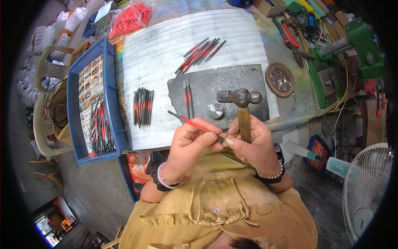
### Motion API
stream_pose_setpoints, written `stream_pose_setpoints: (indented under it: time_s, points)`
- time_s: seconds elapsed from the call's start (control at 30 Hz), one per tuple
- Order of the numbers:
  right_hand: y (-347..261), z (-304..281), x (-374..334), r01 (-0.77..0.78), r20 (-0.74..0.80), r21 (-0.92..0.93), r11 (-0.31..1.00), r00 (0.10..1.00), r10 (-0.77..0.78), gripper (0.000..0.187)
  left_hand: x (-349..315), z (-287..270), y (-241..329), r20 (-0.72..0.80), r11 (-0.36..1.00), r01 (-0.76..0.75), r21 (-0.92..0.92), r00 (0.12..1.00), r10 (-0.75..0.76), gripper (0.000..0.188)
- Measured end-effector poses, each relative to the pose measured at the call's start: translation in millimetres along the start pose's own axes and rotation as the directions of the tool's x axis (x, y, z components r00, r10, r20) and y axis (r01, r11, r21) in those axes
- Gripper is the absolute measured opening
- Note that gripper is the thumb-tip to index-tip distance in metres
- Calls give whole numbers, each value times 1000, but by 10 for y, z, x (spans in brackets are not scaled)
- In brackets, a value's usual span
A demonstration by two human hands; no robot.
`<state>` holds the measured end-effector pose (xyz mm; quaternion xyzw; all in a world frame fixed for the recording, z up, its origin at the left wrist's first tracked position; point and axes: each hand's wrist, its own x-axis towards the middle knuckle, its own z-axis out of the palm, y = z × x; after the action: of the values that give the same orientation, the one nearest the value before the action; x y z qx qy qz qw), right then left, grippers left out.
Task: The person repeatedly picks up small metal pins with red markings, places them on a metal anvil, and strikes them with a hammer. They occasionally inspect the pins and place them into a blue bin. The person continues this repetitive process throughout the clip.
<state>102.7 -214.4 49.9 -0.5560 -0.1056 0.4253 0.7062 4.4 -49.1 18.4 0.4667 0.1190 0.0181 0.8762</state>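
Note:
My left hand (192,140) pinches a thin black-and-red rod (191,123) whose black tip points up and left. Closed around the wooden handle of a ball-peen hammer (239,98), my right hand (256,145) also brings its fingertips to the rod's near end; what they pinch there is too small to make out. Both hands meet just in front of a dark stone slab (246,74). On the slab lie a round metal block (215,110) and two black-and-red rods (188,98) side by side. More rods form a row (143,107) at left and a loose pile (201,53) beyond the slab.
White foam sheet (157,54) covers the table. A blue tray (111,83) with more rods stands at left, a bag of red pieces (130,18) behind it. To the right are a bowl (271,68) of small metal pins, pliers (296,52), a green machine (365,50) and a fan (365,195).

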Motion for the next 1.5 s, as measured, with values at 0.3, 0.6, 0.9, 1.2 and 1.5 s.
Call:
stream_pose_setpoints:
  time_s: [0.3,0.6,0.9,1.2,1.5]
  points:
    - [134,-157,84,17,30,169,985,999,-22,20,101,-50,-121,84,916,115,-384,992,-89,17]
    - [376,-477,321,175,-159,-572,801,935,-318,17,269,-61,-71,-188,989,-84,123,976,106,13]
    - [418,-516,336,126,-185,-593,795,940,-287,16,400,-63,-131,-149,827,-166,538,946,287,6]
    - [410,-504,335,127,-186,-605,786,937,-294,17,399,-45,-152,-94,732,-207,649,933,347,4]
    - [418,-499,329,153,-180,-611,777,929,-324,17,395,-45,-174,-82,694,-225,684,921,380,4]
